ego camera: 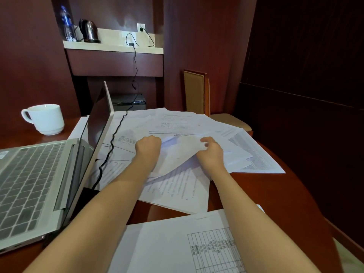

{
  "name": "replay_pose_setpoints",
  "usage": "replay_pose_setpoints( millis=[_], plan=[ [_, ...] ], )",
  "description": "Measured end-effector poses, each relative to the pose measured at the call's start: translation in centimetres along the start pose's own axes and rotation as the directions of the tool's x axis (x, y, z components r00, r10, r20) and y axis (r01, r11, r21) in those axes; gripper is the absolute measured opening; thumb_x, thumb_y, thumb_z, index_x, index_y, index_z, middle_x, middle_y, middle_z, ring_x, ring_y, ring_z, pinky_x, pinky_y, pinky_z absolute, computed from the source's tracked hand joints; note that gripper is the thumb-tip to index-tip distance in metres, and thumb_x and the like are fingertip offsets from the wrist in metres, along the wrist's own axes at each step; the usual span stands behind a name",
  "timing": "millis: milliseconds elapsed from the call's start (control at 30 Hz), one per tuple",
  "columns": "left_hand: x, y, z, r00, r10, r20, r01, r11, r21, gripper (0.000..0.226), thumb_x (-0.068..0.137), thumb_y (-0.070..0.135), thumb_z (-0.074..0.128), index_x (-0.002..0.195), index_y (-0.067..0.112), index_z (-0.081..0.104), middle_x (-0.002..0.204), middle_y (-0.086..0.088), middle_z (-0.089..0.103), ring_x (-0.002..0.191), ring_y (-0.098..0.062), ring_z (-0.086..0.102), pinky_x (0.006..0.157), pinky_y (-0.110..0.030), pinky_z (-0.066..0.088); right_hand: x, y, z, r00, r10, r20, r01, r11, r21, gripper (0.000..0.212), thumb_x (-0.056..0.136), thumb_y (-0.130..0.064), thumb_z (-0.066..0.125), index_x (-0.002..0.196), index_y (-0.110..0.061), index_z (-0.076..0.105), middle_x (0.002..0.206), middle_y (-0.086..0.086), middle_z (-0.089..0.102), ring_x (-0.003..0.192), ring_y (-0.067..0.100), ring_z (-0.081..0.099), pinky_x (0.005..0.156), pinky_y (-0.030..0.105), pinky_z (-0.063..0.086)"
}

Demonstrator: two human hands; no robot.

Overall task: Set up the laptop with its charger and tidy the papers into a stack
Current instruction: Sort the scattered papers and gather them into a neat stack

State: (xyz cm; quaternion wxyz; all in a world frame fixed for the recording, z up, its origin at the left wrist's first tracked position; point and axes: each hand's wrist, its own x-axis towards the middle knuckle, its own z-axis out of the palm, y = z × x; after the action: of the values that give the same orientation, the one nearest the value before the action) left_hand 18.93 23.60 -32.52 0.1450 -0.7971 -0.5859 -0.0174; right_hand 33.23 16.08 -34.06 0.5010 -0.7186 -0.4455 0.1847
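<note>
- Nearest to the camera, at 6 o'clock, lies a printed sheet [177, 243] with a grid of cells on it. It is flat on the table [275, 194], and both bare forearms pass over it.
- At the centre the left hand [148, 145] is closed like a fist on the left edge of a lifted sheet [183, 152].
- Right hand [211, 152], toward 3 o'clock from the left one, holds the right edge of the same sheet with curled fingers, so the paper bends upward between the two hands.
- Under and around the hands the loose papers [177, 123] are spread and overlapping, not in a stack. They reach from the centre to about 2 o'clock, where one dense printed page lies close to the table edge.
- At 8 o'clock stands the laptop [33, 174], open, with its dark screen turned side-on to the camera.
- Just beside the screen the black charger cable [112, 142] runs over the papers. Its far part goes up toward 12 o'clock to the shelf [110, 44] and the wall socket [141, 27]. Its near end reaches a dark block next to the laptop; I cannot tell if it is plugged into the laptop.
- At 9 o'clock a white mug [46, 119] stands on the table, well apart from the papers.
- On the shelf, at 11 o'clock, are a kettle [89, 30] and a water bottle [66, 22], close together.
- At 1 o'clock a chair [197, 91] stands behind the table.
</note>
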Motion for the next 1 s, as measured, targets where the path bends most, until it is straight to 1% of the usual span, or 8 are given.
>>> replay_pose_setpoints(
  millis=[67,167,233,333,533,733,900,1000],
  plan=[
    [-0.4,0.3,-0.1,0.999,0.019,-0.026,-0.019,1.000,0.006,0.028,0.087,-0.008,0.050,0.110,0.005,0.058,0.115,-0.008,0.060,0.106,-0.023,0.060,0.076,-0.027,0.047,0.7,-0.1,-0.4,0.963,0.265,0.044,-0.266,0.915,0.303,0.037,0.090,0.000,0.044,0.127,-0.005,0.048,0.115,0.016,0.057,0.096,0.029,0.058,0.084,0.038,0.052],
    [-1.2,0.9,-0.4,0.997,0.017,-0.070,-0.019,0.999,-0.030,0.026,0.089,-0.006,0.046,0.109,0.004,0.059,0.113,-0.009,0.062,0.104,-0.025,0.061,0.079,-0.028,0.048,0.8,-0.8,-1.2,0.879,0.412,0.238,-0.467,0.650,0.599,0.023,0.096,-0.014,0.042,0.119,-0.008,0.045,0.115,0.016,0.052,0.095,0.028,0.049,0.075,0.041,0.050],
    [-1.9,1.2,-0.7,0.993,0.032,-0.110,-0.037,0.998,-0.047,0.024,0.090,-0.004,0.046,0.109,0.005,0.058,0.112,-0.009,0.062,0.103,-0.025,0.061,0.076,-0.027,0.047,0.3,-1.2,-1.3,0.867,0.383,0.319,-0.498,0.680,0.538,0.016,0.094,-0.017,0.051,0.107,-0.009,0.045,0.103,0.012,0.050,0.095,0.028,0.051,0.071,0.037,0.053],
    [-3.5,1.4,-1.6,0.986,0.093,-0.136,-0.102,0.993,-0.061,0.021,0.087,0.001,0.053,0.107,0.006,0.055,0.109,-0.008,0.060,0.100,-0.024,0.060,0.066,-0.025,0.038,-0.3,-1.6,-0.4,0.875,0.354,0.330,-0.466,0.802,0.374,0.012,0.084,0.006,0.055,0.094,-0.002,0.052,0.087,0.010,0.050,0.071,0.023,0.056,0.063,0.030,0.056],
    [-6.2,1.0,-4.1,0.991,0.020,-0.129,-0.066,0.929,-0.364,0.018,0.092,0.007,0.044,0.100,0.000,0.058,0.106,-0.018,0.061,0.097,-0.035,0.057,0.065,-0.030,0.036,-1.4,-2.3,-1.2,0.842,0.395,0.366,-0.521,0.771,0.367,0.017,0.085,0.008,0.053,0.101,0.000,0.054,0.091,0.010,0.053,0.072,0.020,0.055,0.038,0.018,0.049],
    [-9.6,0.7,-5.3,0.984,0.050,-0.169,-0.126,0.869,-0.478,0.027,0.095,0.020,0.041,0.111,0.007,0.059,0.108,-0.016,0.061,0.098,-0.033,0.054,0.069,-0.028,0.037,-4.5,-3.6,-4.5,0.820,0.388,0.421,-0.507,0.834,0.220,0.007,0.084,0.001,0.053,0.083,-0.006,0.055,0.074,0.010,0.061,0.060,0.018,0.062,0.053,0.019,0.048],
    [-12.2,1.8,-6.8,0.956,0.062,-0.286,-0.204,0.842,-0.499,0.021,0.090,0.024,0.043,0.086,0.009,0.057,0.092,-0.011,0.065,0.076,-0.026,0.047,0.063,-0.028,0.035,-6.9,-4.0,-7.9,0.806,0.346,0.480,-0.482,0.855,0.193,0.009,0.084,-0.002,0.052,0.089,-0.005,0.059,0.060,0.006,0.067,0.050,0.012,0.066,0.042,0.015,0.046],
    [-14.1,2.2,-7.4,0.938,0.144,-0.315,-0.298,0.801,-0.520,0.020,0.089,0.029,0.047,0.079,0.014,0.056,0.088,-0.007,0.067,0.074,-0.023,0.048,0.061,-0.027,0.034,-8.2,-4.5,-9.4,0.752,0.330,0.570,-0.438,0.897,0.059,0.013,0.086,-0.009,0.053,0.096,-0.007,0.060,0.070,0.005,0.070,0.054,0.010,0.066,0.043,0.013,0.044]
  ],
)
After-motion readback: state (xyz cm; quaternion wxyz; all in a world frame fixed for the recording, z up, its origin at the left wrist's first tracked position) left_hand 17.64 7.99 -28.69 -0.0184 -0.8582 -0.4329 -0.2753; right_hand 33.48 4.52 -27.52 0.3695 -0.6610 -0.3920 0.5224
